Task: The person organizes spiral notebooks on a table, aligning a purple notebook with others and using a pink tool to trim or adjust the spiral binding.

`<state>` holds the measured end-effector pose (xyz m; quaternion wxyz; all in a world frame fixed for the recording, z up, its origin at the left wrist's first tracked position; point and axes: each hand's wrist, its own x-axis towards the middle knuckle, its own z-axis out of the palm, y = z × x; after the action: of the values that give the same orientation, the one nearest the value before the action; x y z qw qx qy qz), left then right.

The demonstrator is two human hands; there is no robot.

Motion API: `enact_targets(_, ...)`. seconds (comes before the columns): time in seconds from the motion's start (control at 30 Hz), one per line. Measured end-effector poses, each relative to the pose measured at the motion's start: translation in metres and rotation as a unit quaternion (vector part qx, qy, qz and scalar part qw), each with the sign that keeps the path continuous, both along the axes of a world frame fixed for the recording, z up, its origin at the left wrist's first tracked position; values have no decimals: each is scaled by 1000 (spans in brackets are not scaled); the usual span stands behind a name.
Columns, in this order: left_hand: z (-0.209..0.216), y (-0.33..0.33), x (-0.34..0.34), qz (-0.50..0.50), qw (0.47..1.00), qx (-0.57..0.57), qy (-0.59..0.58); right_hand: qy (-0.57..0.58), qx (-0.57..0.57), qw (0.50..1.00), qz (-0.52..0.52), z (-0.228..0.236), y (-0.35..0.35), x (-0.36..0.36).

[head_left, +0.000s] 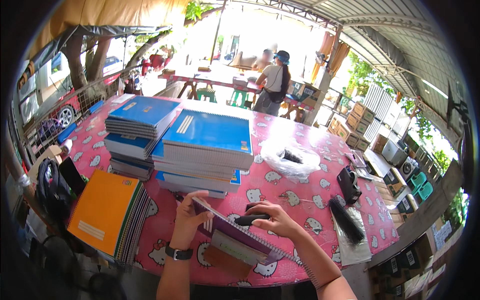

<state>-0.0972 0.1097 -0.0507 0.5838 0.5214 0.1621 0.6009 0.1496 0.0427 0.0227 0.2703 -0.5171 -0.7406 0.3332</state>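
My left hand (189, 217), with a dark watch on its wrist, grips the upper left edge of a purple spiral notebook (206, 227) tilted up off the table. My right hand (277, 218) is wrapped round a black hand tool (245, 219), perhaps pliers, held against the notebook's bound edge. Its jaws are hidden. A length of spiral coil (292, 256) runs along that edge and down past my right forearm. In front of the notebook's lower part lies a brown block (225, 262) with a pale greenish strip on it.
Tall stacks of blue spiral notebooks (210, 131) stand beyond my hands, with an orange-topped stack (106, 202) at left. To the right are a plastic bag (285, 162) with black coils, a black holder (348, 185) and a bundle of black coils (346, 222). A person (274, 82) stands at a farther table.
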Motion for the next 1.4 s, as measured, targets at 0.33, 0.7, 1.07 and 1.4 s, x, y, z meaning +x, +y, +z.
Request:
enact_targets(0.33,6,0,-3,-28,999,-40,15,234,2,967,105,1,-1,-3)
enact_targets(0.7,9,-7,4,29,999,-38,8,266,-9,959,97,-7,0,-14)
enact_targets(1.07,12,-8,8,-17,998,-53,16,199,-20,977,75,-19,17,-6)
enact_targets(1.4,-7,-6,14,11,995,-71,-72,205,-43,977,40,-6,34,-19)
